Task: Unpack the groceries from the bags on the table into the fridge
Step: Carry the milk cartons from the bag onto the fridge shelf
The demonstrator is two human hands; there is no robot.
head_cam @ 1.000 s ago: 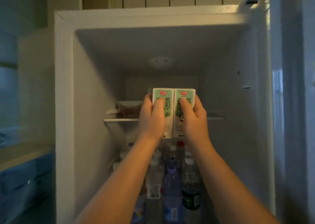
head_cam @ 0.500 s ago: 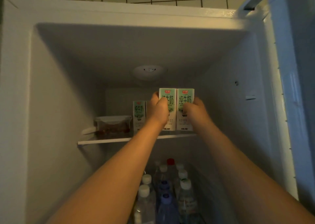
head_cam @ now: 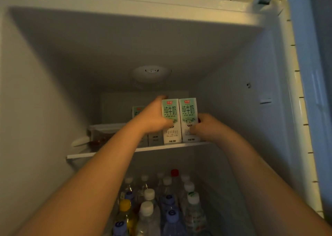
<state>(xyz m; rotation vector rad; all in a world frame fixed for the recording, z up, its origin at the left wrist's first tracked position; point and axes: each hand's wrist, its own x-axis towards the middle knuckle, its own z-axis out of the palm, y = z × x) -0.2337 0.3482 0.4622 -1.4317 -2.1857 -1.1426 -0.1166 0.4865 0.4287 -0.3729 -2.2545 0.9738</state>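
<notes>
Fridge shelf [head_cam: 107,152] carries two upright, touching cartons: left hand [head_cam: 152,120] grips left carton [head_cam: 170,113], right hand [head_cam: 206,127] grips right carton [head_cam: 188,112].

Upper fridge shelf [head_cam: 84,156], a white-edged shelf carrying cartons and a container.

Two green-and-white cartons stand upright side by side, touching, at the shelf's front edge, right of centre: left milk carton [head_cam: 170,117], right milk carton [head_cam: 188,115]. A third carton [head_cam: 137,111] stands further back and to the left, partly hidden. A clear lidded container [head_cam: 102,133] with dark contents sits at the left end. A white oval piece [head_cam: 80,140] lies just beside it; can't tell what it is. Capped bottles [head_cam: 149,208] are packed upright below, and their support is hidden.
</notes>
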